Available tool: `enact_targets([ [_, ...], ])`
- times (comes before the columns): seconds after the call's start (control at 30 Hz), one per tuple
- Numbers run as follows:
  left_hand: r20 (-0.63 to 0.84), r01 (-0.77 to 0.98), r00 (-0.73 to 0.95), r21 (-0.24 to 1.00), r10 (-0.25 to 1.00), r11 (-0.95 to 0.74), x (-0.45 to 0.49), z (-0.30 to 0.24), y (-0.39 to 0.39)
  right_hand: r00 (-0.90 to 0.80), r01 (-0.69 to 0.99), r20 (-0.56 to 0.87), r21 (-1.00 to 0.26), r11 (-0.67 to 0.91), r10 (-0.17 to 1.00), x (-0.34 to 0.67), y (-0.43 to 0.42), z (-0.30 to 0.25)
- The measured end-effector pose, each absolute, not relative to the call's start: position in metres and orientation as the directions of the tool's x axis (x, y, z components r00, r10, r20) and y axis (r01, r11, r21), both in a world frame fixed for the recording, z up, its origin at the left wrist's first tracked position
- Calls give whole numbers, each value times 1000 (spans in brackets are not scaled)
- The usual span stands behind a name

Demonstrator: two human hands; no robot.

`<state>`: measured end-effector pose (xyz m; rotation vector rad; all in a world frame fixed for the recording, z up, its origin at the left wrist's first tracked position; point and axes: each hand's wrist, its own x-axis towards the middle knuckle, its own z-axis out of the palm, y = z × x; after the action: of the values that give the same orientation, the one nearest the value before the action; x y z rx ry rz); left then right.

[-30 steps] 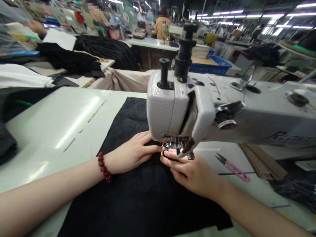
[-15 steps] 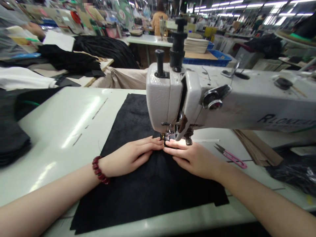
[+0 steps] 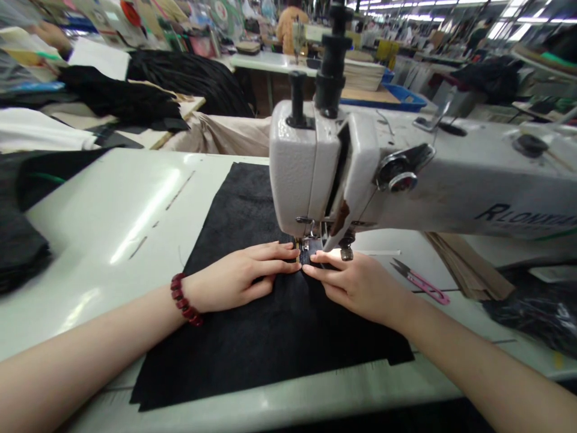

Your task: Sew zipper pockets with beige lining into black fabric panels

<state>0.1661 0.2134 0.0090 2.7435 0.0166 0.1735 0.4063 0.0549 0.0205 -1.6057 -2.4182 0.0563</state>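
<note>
A black textured fabric panel (image 3: 252, 337) lies flat on the sewing table, and its far end passes under the presser foot (image 3: 311, 245) of a white industrial sewing machine (image 3: 324, 174). My left hand (image 3: 237, 278), with a dark red bead bracelet (image 3: 184, 299) at the wrist, presses the cloth left of the foot. My right hand (image 3: 356, 285) holds it down on the right. Their fingertips nearly meet at a strip with small gold teeth, probably a zipper (image 3: 297, 255). The needle is hidden by the machine's parts.
Pink thread snips (image 3: 421, 287) and a stack of brown paper pieces (image 3: 469, 267) lie right of the machine. A dark fabric pile (image 3: 18, 252) sits at the table's left. Beyond are stacked black garments (image 3: 117, 99), a blue crate (image 3: 406, 102) and a co-worker in an orange top (image 3: 291, 27).
My view has levelled out from a tilt. Both hands have settled closer together, flat on the cloth beside the presser foot.
</note>
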Motion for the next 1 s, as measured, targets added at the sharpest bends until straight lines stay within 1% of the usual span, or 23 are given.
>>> enact_targets([
  [0.1,135,-17,990,376,36,-926,169,10,217,-351,905,193,-181,385,916,408,57,16],
  [0.37,203,-44,978,387,39,-921,177,10,226,-307,862,323,-304,405,895,414,64,0],
  [0.53,197,-44,980,398,38,-916,180,13,233,-248,860,296,-371,351,922,415,68,2],
  [0.7,212,-60,977,389,26,-919,183,17,237,-199,886,254,-366,284,947,415,69,-1],
  [1.0,192,-59,981,393,19,-918,183,15,239,-183,892,237,-369,262,954,415,70,-1],
])
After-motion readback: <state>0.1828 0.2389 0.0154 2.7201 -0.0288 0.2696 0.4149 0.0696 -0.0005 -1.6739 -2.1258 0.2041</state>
